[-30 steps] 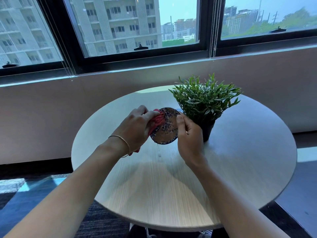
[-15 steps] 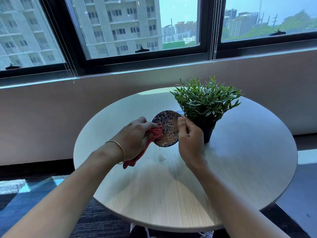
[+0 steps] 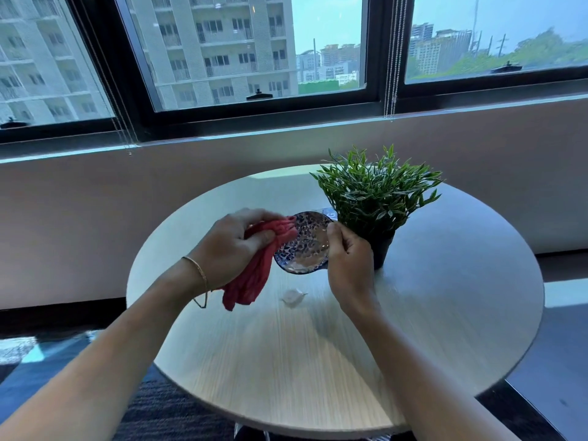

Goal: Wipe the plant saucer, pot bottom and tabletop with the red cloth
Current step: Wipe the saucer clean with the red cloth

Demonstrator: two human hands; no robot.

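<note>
Worktop [image 3: 286, 361]: round, pale wood grain, bare across the near half. Clock directions below are read on its face, 6 o'clock nearest the person.
Spill [image 3: 293, 296]: small whitish wet patch just short of centre, below the raised saucer; not yet wiped.
Left hand [image 3: 234, 249]: over the worktop toward 10 o'clock. Grip closed on the red cloth, thumb and fingers bunching it.
Red cloth [image 3: 254, 268]: upper wad pressed against the saucer's left rim; the rest hangs loose below the hand, its tail near the worktop, contact not clear. Soft, limp, light; handles best balled in the palm so the tail does not drag.
Right hand [image 3: 348, 265]: near centre. Grip closed on the saucer's right edge, thumb on the rim, fingers behind.
Saucer [image 3: 304, 243]: held off the worktop, tilted with its patterned face toward the person. Blue and white, glazed, looks ceramic: judged stiff, breakable, slick if wet. Hold by the rim with fingers backing the underside.
Pot [image 3: 383, 249]: dark, upright on the worktop toward 1 o'clock, just behind the right hand. Judged light; grasp by the wall, not the leaves.
Plant [image 3: 377, 192]: bushy green leaves, hiding the pot rim.
Step in hand: saucer wipe; pot bottom and worktop judged still to do.
Window [image 3: 254, 52]: beyond 12 o'clock, buildings outside.
</note>
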